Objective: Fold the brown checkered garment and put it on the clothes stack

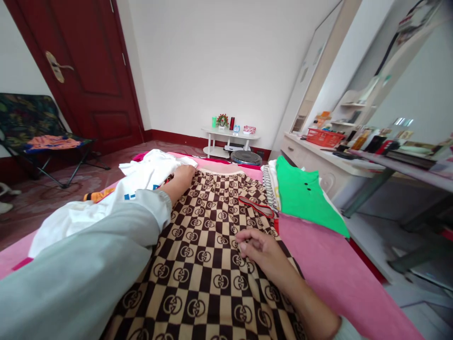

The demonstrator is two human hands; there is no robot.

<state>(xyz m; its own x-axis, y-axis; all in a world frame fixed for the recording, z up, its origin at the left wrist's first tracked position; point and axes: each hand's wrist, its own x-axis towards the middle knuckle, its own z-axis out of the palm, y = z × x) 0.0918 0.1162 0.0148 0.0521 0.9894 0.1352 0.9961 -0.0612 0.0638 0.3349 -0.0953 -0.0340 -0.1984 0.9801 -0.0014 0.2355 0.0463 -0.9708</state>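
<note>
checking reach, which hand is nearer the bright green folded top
Right. The right hand is over the brown-and-beige checkered garment, left of the green top; the left hand is farther left, at the garment's far left corner.

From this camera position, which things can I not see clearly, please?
In the head view:
Left hand: fingertips hidden by the hand itself.
Checked garment: near end cut off by the bottom edge.
Clothes under the green shirt: mostly covered by it.
Bottles: labels blurred, too small.
</note>
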